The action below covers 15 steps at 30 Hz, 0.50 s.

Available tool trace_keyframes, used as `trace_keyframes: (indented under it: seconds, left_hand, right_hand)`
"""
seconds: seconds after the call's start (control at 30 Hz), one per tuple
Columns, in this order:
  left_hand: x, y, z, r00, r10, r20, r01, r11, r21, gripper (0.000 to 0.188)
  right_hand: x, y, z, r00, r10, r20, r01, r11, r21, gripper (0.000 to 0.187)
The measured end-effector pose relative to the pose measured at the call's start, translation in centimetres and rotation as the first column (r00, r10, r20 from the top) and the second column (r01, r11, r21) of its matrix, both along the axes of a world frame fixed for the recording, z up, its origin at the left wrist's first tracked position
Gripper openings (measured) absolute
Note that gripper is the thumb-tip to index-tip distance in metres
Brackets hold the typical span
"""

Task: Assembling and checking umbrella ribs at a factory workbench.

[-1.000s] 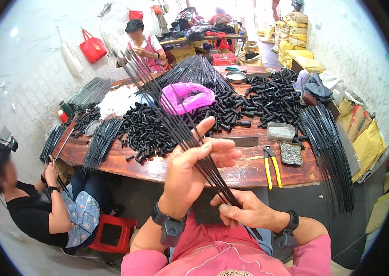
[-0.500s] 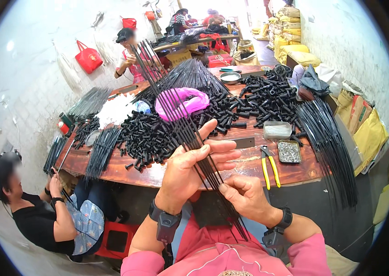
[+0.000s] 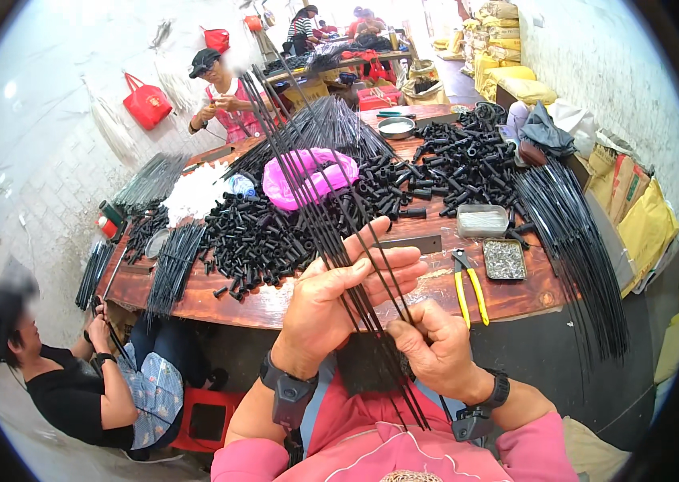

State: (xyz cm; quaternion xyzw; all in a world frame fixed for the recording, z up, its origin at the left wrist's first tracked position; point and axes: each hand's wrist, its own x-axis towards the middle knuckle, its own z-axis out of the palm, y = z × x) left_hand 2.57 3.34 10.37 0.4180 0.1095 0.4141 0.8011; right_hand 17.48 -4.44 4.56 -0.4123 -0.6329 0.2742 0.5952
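Note:
My left hand (image 3: 325, 296) is palm up with its fingers stretched out, and its thumb lies over a bundle of long thin black rods (image 3: 388, 353). The bundle slants from the far left, over the table, down toward my lap. Just right of it, my right hand (image 3: 440, 353) pinches a couple of rods (image 3: 392, 281) between thumb and fingers, fanned apart from the others. Behind the rods lie a pink plastic bag (image 3: 333, 178) and a large heap of short black tubular parts (image 3: 263, 241).
Yellow-handled pliers (image 3: 470, 289), a tin of small metal pieces (image 3: 505, 259) and a clear box (image 3: 482, 220) lie right of my hands. A rod bundle (image 3: 576, 257) overhangs the right edge. One co-worker (image 3: 74, 386) sits left; another (image 3: 235, 112) is across the table.
My right hand has shifted slightly right, drawing a couple of rods away from the bundle. The left hand keeps the bundle in nearly the same place. The co-worker across the table has lowered their hands.

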Motion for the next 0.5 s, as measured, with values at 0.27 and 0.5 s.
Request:
trace_keyframes:
  seconds: [0.27,0.5]
  left_hand:
    - [-0.1,-0.1,0.0,0.996,-0.054,0.069,0.054,0.999,-0.002,0.057]
    - [0.3,-0.4,-0.2,0.999,-0.024,0.027,0.024,1.0,0.003,0.058]
  right_hand:
    - [-0.7,-0.3,1.0,0.997,0.07,-0.018,-0.071,0.994,-0.078,0.014]
    - [-0.3,-0.4,0.5,1.0,-0.005,-0.03,0.004,0.999,-0.032,0.011]
